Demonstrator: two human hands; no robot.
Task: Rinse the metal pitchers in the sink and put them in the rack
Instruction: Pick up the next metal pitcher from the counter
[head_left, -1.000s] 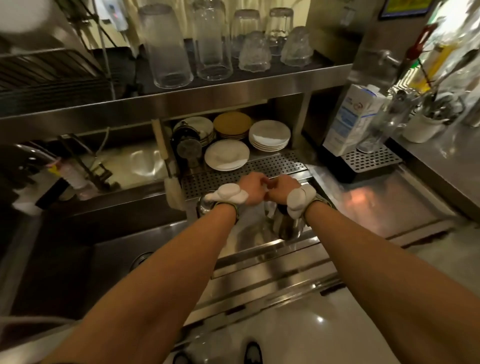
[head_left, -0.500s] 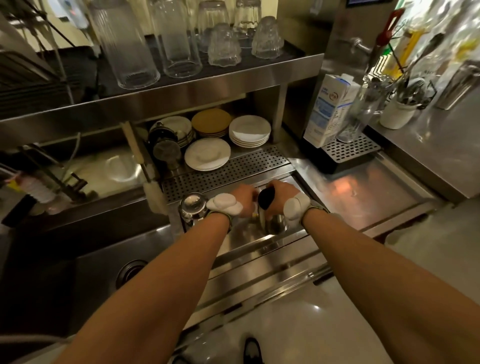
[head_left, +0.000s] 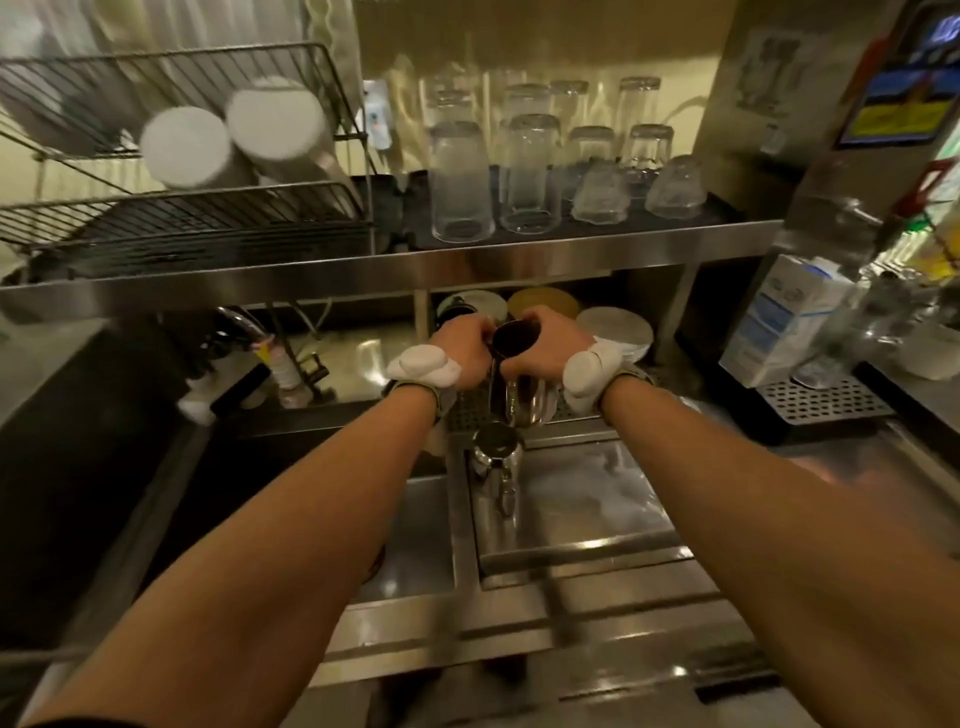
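Holding one metal pitcher between both hands, the person stands square to the counter with it in the air at the centre of the frame, its dark mouth turned towards the camera. The left hand is curled against the pitcher's left side near the rim, and the right hand wraps over the top and right side. Both have a closed hold on it, though I cannot make out exactly where each finger sits. A second pitcher stands upright just below, on the steel edge between the counter and the sink, and nobody is touching it.

The sink basin is the dark well at lower left, with the tap above it at middle left. No water is visible on the pitcher, so I cannot tell whether it has been rinsed. The wire rack sits on the shelf at upper left, with white cups lying in its upper tier. Upturned glasses stand in rows to its right.

To my eye this is a carry step. If the pitcher has been rinsed, it must next go up and left to the rack's free lower tier, clear of the shelf edge and the cups. If not, it must go down and left under the tap.
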